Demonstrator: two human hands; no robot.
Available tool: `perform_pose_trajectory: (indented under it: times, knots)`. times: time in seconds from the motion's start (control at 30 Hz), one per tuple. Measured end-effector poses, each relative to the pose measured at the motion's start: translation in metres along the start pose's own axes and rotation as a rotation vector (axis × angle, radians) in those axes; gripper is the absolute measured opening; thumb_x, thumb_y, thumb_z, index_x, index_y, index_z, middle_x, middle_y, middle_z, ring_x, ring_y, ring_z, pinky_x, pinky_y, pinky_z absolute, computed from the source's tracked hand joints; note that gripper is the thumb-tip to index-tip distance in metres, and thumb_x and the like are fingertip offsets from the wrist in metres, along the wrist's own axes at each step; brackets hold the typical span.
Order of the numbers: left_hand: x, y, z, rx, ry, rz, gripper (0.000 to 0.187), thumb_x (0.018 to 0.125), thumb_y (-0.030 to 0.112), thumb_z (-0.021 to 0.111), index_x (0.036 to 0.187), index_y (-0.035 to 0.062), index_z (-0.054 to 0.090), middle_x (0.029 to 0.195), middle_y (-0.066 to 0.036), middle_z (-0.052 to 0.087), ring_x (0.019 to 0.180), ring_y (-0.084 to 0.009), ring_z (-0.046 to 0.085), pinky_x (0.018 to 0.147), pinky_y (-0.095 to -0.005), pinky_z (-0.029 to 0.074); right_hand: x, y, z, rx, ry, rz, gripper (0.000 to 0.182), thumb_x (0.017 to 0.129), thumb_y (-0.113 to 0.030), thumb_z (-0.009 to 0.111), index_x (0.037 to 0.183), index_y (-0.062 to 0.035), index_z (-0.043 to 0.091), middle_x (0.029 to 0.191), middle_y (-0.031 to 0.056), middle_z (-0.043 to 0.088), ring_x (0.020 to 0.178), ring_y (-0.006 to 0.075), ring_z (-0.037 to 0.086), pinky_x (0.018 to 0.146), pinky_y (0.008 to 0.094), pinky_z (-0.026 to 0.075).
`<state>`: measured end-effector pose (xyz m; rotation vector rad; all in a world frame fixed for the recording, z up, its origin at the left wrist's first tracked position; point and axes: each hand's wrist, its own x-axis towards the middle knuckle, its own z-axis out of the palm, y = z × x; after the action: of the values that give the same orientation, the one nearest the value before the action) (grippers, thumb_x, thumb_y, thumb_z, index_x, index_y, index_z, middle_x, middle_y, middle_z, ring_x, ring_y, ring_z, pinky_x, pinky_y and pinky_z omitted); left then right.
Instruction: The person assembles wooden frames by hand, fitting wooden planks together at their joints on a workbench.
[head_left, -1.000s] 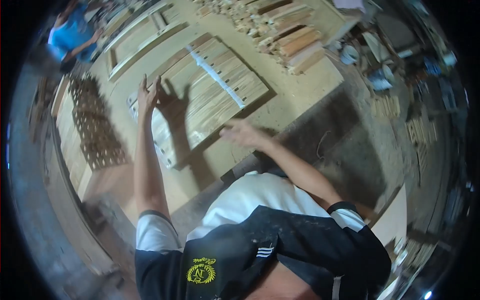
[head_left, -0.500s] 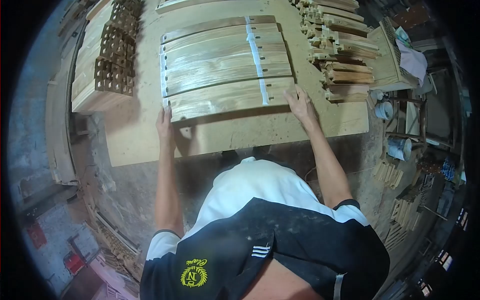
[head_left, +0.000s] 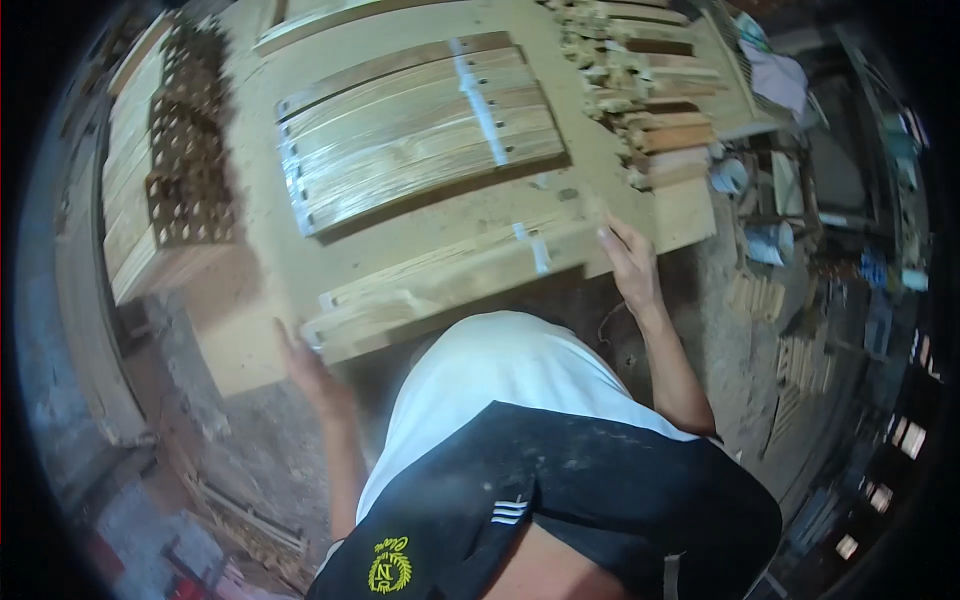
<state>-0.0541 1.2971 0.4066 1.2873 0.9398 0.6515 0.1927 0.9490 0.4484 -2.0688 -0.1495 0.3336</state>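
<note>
A wooden board with white stripes across it is slightly blurred near the front of the worktable. My left hand is at its left end, with thumb and fingers about that end. At the other end, my right hand grips the board. Beyond it lies a panel of several boards side by side, with a white stripe near each end and small dark slots. Between the panel and the board in my hands, a strip of the tabletop shows.
Stacked wooden pieces with square holes stand on the left of the table. Several narrow wooden pieces lie in a row at the right. A wooden frame piece is at the back. White buckets stand beyond the right edge.
The nearest board has come away from the panel toward me, between my hands. Both hands have moved nearer my body, and the camera view has shifted and tilted.
</note>
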Motion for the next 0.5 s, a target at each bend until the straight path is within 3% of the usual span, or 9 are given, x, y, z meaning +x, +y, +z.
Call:
perform_pose_trajectory:
  times: [0.03,0.07,0.1,0.17,0.27,0.3,0.37,0.47,0.5]
  knots:
    - [0.016,0.014,0.006,0.033,-0.049,0.049,0.074,0.100,0.043,0.049,0.153,-0.0022,0.026,0.145,-0.021,0.044,0.130,-0.0261,0.046,0.110,-0.0379,0.033,0.016,-0.005,0.002,-0.011,0.050,-0.166,0.062,0.092,-0.034,0.065,0.128,0.0150,0.054,0.124,0.0306,0.061,0.119,0.0350,0.060,0.102,0.0360,0.044]
    - [0.033,0.020,0.010,0.066,-0.096,0.104,0.074,0.100,0.046,0.048,0.153,-0.0013,0.027,0.142,-0.020,0.048,0.126,-0.0236,0.050,0.107,-0.0371,0.036,0.034,-0.001,0.005,-0.100,0.044,-0.170,0.064,0.092,-0.037,0.064,0.129,0.0141,0.053,0.133,0.0320,0.055,0.127,0.0368,0.054,0.107,0.0374,0.040]
    - [0.055,0.007,0.005,0.091,-0.155,0.038,0.071,0.100,0.040,0.049,0.153,-0.0022,0.027,0.140,-0.020,0.050,0.125,-0.0249,0.051,0.108,-0.0363,0.036,0.050,-0.002,0.011,-0.137,0.036,-0.159,0.068,0.091,-0.041,0.065,0.129,0.0141,0.053,0.132,0.0321,0.055,0.127,0.0382,0.053,0.108,0.0380,0.040]
    - [0.094,-0.016,0.003,0.177,-0.249,-0.071,0.067,0.100,0.032,0.051,0.152,-0.0039,0.027,0.138,-0.020,0.053,0.124,-0.0272,0.051,0.108,-0.0354,0.036,0.081,0.021,0.024,-0.145,-0.069,0.033,0.069,0.090,-0.044,0.065,0.128,0.0138,0.055,0.132,0.0318,0.055,0.126,0.0377,0.054,0.107,0.0389,0.040]
    - [0.099,-0.016,0.019,0.403,-0.319,-0.153,0.069,0.097,0.029,0.057,0.150,-0.0064,0.029,0.138,-0.021,0.053,0.125,-0.0298,0.051,0.109,-0.0365,0.035,0.084,0.039,0.026,-0.301,-0.069,-0.017,0.070,0.089,-0.046,0.066,0.125,0.0142,0.057,0.126,0.0292,0.061,0.117,0.0366,0.061,0.100,0.0396,0.046]
    - [0.095,-0.016,0.024,0.483,-0.321,-0.134,0.072,0.095,0.029,0.060,0.149,-0.0071,0.030,0.138,-0.022,0.053,0.126,-0.0308,0.051,0.109,-0.0375,0.035,0.085,0.042,0.019,-0.207,-0.043,-0.005,0.067,0.089,-0.046,0.067,0.121,0.0123,0.060,0.122,0.0277,0.063,0.113,0.0360,0.063,0.097,0.0397,0.048]
    - [0.084,-0.019,0.030,0.622,-0.272,0.040,0.083,0.087,0.033,0.071,0.147,-0.0085,0.032,0.140,-0.025,0.051,0.129,-0.0337,0.048,0.111,-0.0403,0.034,0.086,0.048,0.003,-0.019,-0.004,0.013,0.063,0.088,-0.048,0.068,0.115,0.0087,0.065,0.113,0.0249,0.068,0.105,0.0347,0.067,0.090,0.0401,0.052]
    - [0.052,0.010,0.068,0.934,-0.410,0.506,0.099,0.070,0.038,0.083,0.145,-0.0075,0.037,0.144,-0.030,0.045,0.138,-0.0386,0.039,0.116,-0.0459,0.027,0.126,0.114,-0.031,0.154,0.394,0.055,0.060,0.085,-0.050,0.071,0.114,0.0022,0.066,0.099,0.0231,0.072,0.095,0.0324,0.070,0.081,0.0394,0.054]
    - [0.040,0.020,0.086,0.988,-0.541,0.577,0.105,0.065,0.040,0.085,0.145,-0.0057,0.037,0.145,-0.029,0.042,0.140,-0.0396,0.036,0.117,-0.0494,0.023,0.132,0.107,-0.045,0.092,0.507,0.071,0.064,0.083,-0.052,0.071,0.117,0.0009,0.063,0.099,0.0239,0.071,0.096,0.0328,0.070,0.082,0.0400,0.054]
